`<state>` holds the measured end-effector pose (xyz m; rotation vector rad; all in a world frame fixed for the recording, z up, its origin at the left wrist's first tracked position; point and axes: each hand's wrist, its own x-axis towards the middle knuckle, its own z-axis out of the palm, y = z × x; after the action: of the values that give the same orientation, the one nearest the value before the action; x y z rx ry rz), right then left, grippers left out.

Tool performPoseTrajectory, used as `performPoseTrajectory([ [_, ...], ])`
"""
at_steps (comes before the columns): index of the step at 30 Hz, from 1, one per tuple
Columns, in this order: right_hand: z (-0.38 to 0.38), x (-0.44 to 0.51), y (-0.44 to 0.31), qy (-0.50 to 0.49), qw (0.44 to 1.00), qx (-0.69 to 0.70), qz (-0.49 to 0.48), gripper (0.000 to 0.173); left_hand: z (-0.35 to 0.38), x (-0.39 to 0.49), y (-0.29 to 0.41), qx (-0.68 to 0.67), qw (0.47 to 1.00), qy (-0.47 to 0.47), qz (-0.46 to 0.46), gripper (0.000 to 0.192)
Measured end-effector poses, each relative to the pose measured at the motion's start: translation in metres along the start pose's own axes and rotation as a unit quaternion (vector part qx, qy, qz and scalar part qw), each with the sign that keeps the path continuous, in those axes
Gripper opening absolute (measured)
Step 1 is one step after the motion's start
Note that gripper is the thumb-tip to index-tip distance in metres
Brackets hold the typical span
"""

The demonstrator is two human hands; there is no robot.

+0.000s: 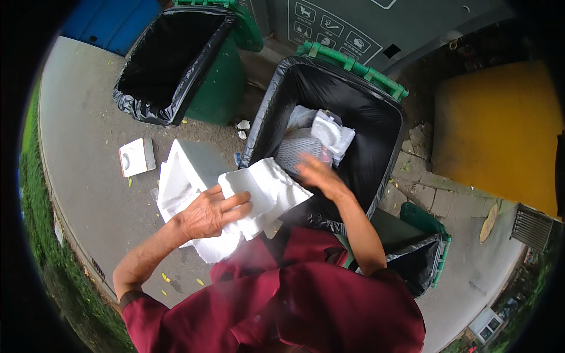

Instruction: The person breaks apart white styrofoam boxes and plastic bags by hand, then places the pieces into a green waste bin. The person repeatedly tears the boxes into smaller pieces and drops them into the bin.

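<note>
My left hand point(216, 212) grips a broken piece of white polystyrene foam point(260, 189) at the near left rim of a lined green wheeled bin point(393, 172). Over that bin's opening, my right hand point(320, 174) is blurred by motion; its fingers look apart and hold nothing I can make out. In the bin's black liner lie a molded white foam piece point(333, 132), a grey mesh-patterned piece point(298, 150) and clear plastic. More white foam point(216, 247) hangs below my left hand. Behind that hand stands a white foam box point(194, 163) on the pavement.
A second lined green bin point(220, 84) stands at the upper left, a third point(415, 260) at the lower right. A small white box point(137, 156) lies on the ground. A grey panel with pictograms point(335, 26) rises behind, and a yellow surface point(494, 137) is at the right.
</note>
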<state>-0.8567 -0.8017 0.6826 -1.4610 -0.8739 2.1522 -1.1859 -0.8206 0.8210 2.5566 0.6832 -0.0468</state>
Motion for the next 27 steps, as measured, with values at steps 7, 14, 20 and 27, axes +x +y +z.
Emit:
performPoseTrajectory([
  [7,0.047,-0.013,0.009,-0.143,0.989,0.008,-0.025,0.063,0.009,0.008,-0.001,0.002,0.999,-0.025,0.03,0.075],
  [14,0.066,-0.022,-0.031,-0.002,0.958,-0.278,-0.07,0.065,0.029,-0.03,-0.006,0.017,0.998,0.049,0.02,0.069],
  [20,-0.022,-0.027,-0.02,0.291,0.882,-0.369,-0.025,0.084,-0.01,-0.059,-0.018,0.075,0.986,0.047,-0.144,0.072],
  [27,0.081,-0.023,-0.011,0.144,0.936,-0.276,-0.166,0.101,-0.074,-0.035,-0.03,0.035,0.943,0.191,-0.272,0.058],
])
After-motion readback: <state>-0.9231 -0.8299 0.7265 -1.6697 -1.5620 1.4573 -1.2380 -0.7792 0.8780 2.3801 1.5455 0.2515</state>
